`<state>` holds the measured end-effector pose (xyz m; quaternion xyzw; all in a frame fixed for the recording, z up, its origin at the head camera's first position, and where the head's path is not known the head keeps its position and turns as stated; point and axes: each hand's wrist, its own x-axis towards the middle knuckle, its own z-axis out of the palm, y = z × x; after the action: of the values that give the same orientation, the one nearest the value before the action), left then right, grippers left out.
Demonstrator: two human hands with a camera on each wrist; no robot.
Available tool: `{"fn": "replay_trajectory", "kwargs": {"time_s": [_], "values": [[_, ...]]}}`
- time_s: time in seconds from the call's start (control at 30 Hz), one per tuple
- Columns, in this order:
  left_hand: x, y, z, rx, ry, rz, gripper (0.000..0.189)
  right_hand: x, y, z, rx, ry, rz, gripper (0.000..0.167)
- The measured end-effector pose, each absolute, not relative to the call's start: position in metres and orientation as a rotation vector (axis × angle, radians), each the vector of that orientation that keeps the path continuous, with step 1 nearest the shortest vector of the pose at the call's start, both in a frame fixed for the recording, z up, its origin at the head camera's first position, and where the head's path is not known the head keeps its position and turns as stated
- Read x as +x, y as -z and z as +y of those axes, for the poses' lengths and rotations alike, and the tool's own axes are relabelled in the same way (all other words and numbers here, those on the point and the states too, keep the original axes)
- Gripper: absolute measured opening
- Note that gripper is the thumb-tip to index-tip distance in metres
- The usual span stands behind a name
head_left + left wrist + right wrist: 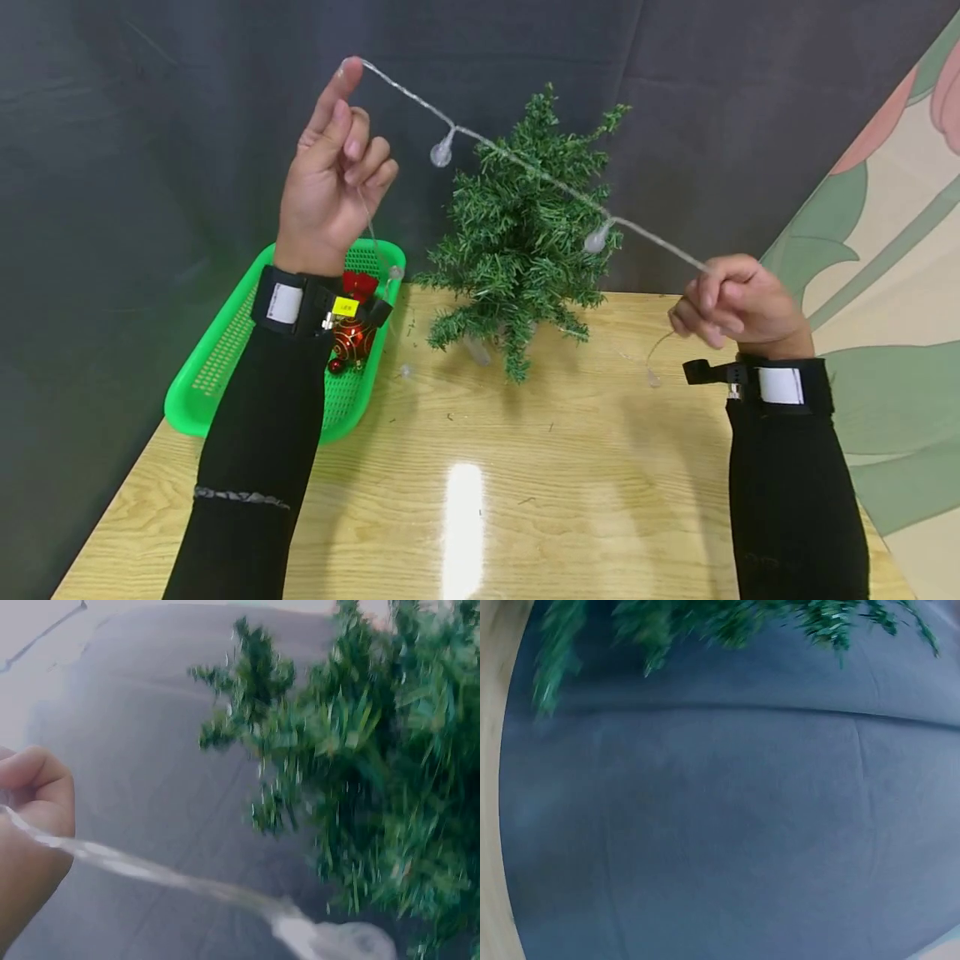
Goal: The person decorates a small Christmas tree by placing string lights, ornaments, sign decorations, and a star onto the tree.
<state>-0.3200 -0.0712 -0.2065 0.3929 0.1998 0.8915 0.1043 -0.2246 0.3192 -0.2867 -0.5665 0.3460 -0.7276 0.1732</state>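
Note:
A clear string of lights [546, 177] with small round bulbs stretches slantwise across the front of a small green artificial Christmas tree [517, 242]. My left hand [333, 179], raised at upper left, holds one part of it, the cord passing at the tip of the raised index finger while the other fingers curl in. Lower on the right, my right hand [738, 302] pinches the cord between thumb and fingers. Loose ends with bulbs hang below both hands. The left wrist view shows the cord [165, 874] close up; the right wrist view has no hand in it.
A green plastic basket [182, 398] stands at left under the left arm, with red ball ornaments [352, 340] inside. The tree stands toward the back of the wooden table [562, 500], before a dark cloth [187, 125]. A flower-patterned cloth [885, 358] lies at right.

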Motion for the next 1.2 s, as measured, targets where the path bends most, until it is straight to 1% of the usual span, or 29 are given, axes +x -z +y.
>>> {"fn": "replay_trajectory", "kwargs": {"time_s": [0.07, 0.13, 0.2, 0.3, 0.37, 0.47, 0.53, 0.6, 0.7, 0.83, 0.93, 1.1, 1.13, 1.2], "values": [[-0.331, 0.209, -0.071, 1.144, -2.618, 0.609, 0.037, -0.232, 0.282, 0.315, -1.588, 2.231, 0.700, 0.026], [-0.341, 0.214, -0.069, 1.141, -2.582, 0.633, 0.039, -0.242, 0.277, 0.314, -1.520, 2.383, 0.552, 0.033], [-0.350, 0.219, -0.066, 1.149, -2.561, 0.620, 0.040, -0.251, 0.269, 0.313, -1.431, 2.497, 0.488, 0.040], [-0.359, 0.225, -0.062, 1.198, -2.555, 0.536, 0.041, -0.264, 0.253, 0.311, -1.374, 2.610, 0.517, 0.047], [-0.362, 0.225, -0.058, 1.238, -2.559, 0.472, 0.042, -0.269, 0.238, 0.308, -1.363, 2.661, 0.578, 0.049], [-0.367, 0.220, -0.053, 1.259, -2.567, 0.467, 0.043, -0.277, 0.216, 0.305, -1.301, 2.731, 0.793, 0.048], [-0.370, 0.217, -0.050, 1.218, -2.581, 0.524, 0.043, -0.284, 0.208, 0.304, -1.210, 2.738, 0.960, 0.045], [-0.374, 0.216, -0.048, 1.106, -2.604, 0.595, 0.042, -0.291, 0.208, 0.305, -1.078, 2.720, 1.091, 0.043], [-0.380, 0.223, -0.046, 0.884, -2.592, 0.690, 0.040, -0.299, 0.220, 0.310, -0.846, 2.692, 1.117, 0.041], [-0.388, 0.242, -0.048, 0.634, -2.517, 0.792, 0.039, -0.301, 0.249, 0.320, -0.573, 2.719, 1.023, 0.039], [-0.394, 0.254, -0.055, 0.473, -2.556, 0.806, 0.038, -0.300, 0.275, 0.324, -0.471, 2.729, 0.944, 0.040], [-0.398, 0.267, -0.072, 0.131, -2.707, 0.803, 0.039, -0.299, 0.318, 0.318, -0.301, 2.721, 0.919, 0.044], [-0.397, 0.270, -0.075, 0.077, -2.721, 0.809, 0.040, -0.299, 0.324, 0.316, -0.250, 2.725, 0.939, 0.043], [-0.394, 0.275, -0.082, 0.015, -2.755, 0.793, 0.040, -0.299, 0.336, 0.311, -0.142, 2.734, 0.978, 0.031]]}}
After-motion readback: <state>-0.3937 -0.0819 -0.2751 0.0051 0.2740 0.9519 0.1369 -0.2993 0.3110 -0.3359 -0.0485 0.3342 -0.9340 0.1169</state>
